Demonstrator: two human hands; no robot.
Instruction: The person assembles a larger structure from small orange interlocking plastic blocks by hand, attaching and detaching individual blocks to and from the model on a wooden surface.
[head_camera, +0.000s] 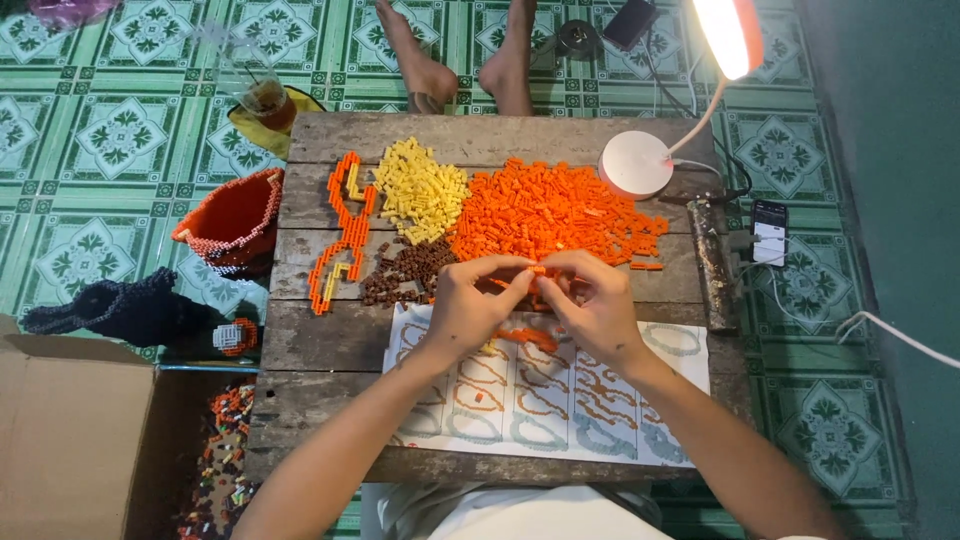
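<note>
Overhead view of bead assembly on a rough wooden bench (320, 350). The left hand (470, 305) and the right hand (590, 300) met at the near edge of the large orange bead pile (555, 210), their fingertips pinched together around a small orange piece (538, 270) held between them; each grip was closed to a narrow pinch, though exactly how the piece sat between the fingers was too small to tell. Below the hands lay a white pattern sheet (690, 365) printed with rows of curved outlines, and a short orange beaded strip (528, 338) rested on it, just beneath the wrists. To the left of the orange pile sat a yellow bead pile (420, 190) and, nearer the person, a brown bead pile (405, 272); a finished orange and yellow curved strip (345, 230) lay at the bench's left side. A white desk lamp (637, 163) stood at the far right corner. On the tiled floor, an orange beaded bag (235, 215) and a cardboard box (70, 430) stood to the left, and another person's bare feet (470, 70) showed beyond the bench. Judged from the pose, the step in hand was joining beads into a strip; the next move would seem to call for a fresh bead from the orange pile and a careful alignment with the piece held.
</note>
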